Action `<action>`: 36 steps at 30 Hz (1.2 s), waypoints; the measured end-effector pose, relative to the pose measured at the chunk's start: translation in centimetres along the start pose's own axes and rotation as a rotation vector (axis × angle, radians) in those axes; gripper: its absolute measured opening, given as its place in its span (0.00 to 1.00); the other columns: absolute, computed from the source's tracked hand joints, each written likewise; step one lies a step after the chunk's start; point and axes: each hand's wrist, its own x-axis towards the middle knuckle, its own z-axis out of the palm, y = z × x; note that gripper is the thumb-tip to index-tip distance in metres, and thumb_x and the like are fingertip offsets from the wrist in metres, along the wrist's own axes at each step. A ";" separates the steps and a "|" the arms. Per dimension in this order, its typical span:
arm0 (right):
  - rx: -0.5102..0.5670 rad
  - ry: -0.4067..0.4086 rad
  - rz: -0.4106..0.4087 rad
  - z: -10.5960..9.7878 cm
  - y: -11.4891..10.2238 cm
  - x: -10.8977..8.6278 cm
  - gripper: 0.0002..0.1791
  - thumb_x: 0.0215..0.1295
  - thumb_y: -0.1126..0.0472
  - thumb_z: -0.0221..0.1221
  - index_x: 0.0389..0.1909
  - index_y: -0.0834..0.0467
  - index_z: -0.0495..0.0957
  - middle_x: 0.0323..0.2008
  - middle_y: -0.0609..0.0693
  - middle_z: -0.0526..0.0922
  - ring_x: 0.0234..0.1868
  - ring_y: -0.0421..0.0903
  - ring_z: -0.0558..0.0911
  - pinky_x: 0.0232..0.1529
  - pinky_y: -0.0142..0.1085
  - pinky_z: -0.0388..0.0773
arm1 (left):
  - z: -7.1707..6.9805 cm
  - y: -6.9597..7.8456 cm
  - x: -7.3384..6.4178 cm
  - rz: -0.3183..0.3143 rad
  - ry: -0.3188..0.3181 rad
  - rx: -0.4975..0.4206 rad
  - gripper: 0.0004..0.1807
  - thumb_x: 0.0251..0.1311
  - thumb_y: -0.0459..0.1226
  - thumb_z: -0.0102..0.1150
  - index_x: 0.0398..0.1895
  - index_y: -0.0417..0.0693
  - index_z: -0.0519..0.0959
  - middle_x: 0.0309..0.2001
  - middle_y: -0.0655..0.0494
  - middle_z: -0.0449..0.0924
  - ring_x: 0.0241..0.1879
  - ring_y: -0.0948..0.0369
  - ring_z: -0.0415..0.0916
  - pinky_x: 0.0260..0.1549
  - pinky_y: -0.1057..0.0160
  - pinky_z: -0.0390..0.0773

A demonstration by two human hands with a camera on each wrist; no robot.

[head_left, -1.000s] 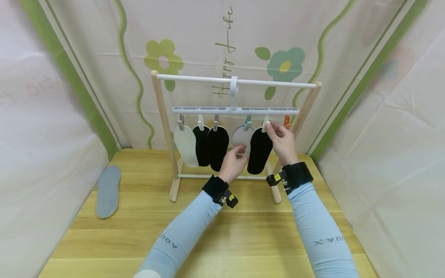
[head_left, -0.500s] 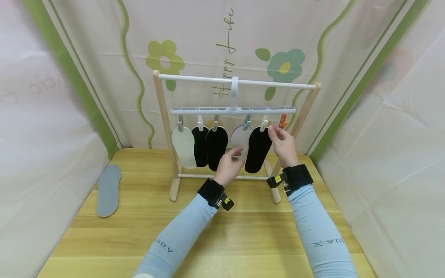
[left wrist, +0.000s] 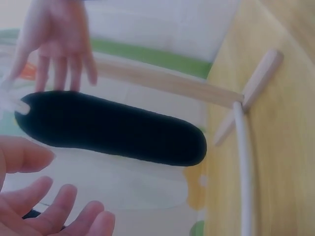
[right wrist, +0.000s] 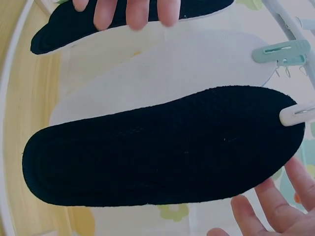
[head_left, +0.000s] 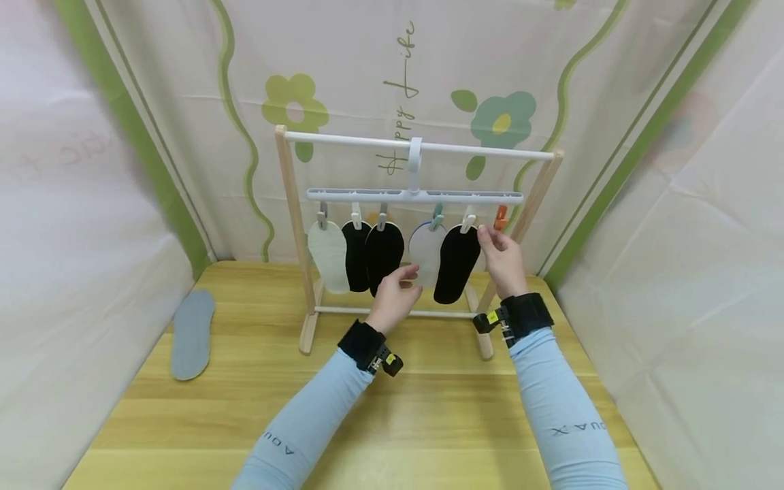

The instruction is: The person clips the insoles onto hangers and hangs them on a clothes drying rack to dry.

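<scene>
A black insole (head_left: 456, 265) hangs from a white clothespin (head_left: 468, 221) on the hanger's right side. My right hand (head_left: 505, 261) is at this insole's upper right edge, fingers extended; in the right wrist view its fingertips (right wrist: 241, 204) lie right by the insole's edge. My left hand (head_left: 395, 294) hovers lower left with loosely bent fingers and nothing in them, overlapping another black insole (head_left: 384, 248) in the head view. Between the two black ones, a white insole (head_left: 424, 245) hangs from a teal clothespin (head_left: 437, 218).
The grey-white hanger (head_left: 367, 196) hooks over a wooden rack's white rail (head_left: 343, 139). A pale insole (head_left: 329, 255) and another black insole (head_left: 355, 262) are clipped at left. At far right is an orange clothespin (head_left: 500, 216). A grey insole (head_left: 192, 333) lies on the wooden table (head_left: 153, 422).
My right hand has let go of the white clothespin and shifted slightly right and down. My left hand has drawn away to the left and down.
</scene>
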 end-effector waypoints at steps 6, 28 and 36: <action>0.003 -0.002 -0.022 -0.4 0.5 -0.2 0.39 0.69 0.36 0.54 0.67 0.62 0.70 0.64 0.61 0.73 0.67 0.54 0.69 0.67 0.50 0.62 | -1.4 0.0 -0.9 0.015 0.000 -0.019 0.23 0.65 0.30 0.57 0.64 0.38 0.73 0.58 0.44 0.76 0.55 0.45 0.74 0.55 0.51 0.74; -0.023 -0.004 0.004 -3.7 4.6 -3.6 0.36 0.70 0.37 0.51 0.66 0.61 0.71 0.62 0.63 0.75 0.68 0.52 0.68 0.67 0.51 0.63 | -9.0 -1.6 -4.8 0.002 0.094 0.002 0.23 0.68 0.30 0.56 0.66 0.39 0.71 0.58 0.40 0.73 0.56 0.47 0.72 0.55 0.49 0.75; -0.053 -0.032 0.016 -5.0 4.8 -7.0 0.32 0.77 0.45 0.47 0.66 0.67 0.68 0.62 0.62 0.75 0.68 0.56 0.68 0.64 0.43 0.68 | -13.3 -3.8 -7.2 -0.029 0.133 0.043 0.24 0.69 0.30 0.56 0.68 0.39 0.69 0.60 0.40 0.73 0.58 0.45 0.71 0.56 0.47 0.73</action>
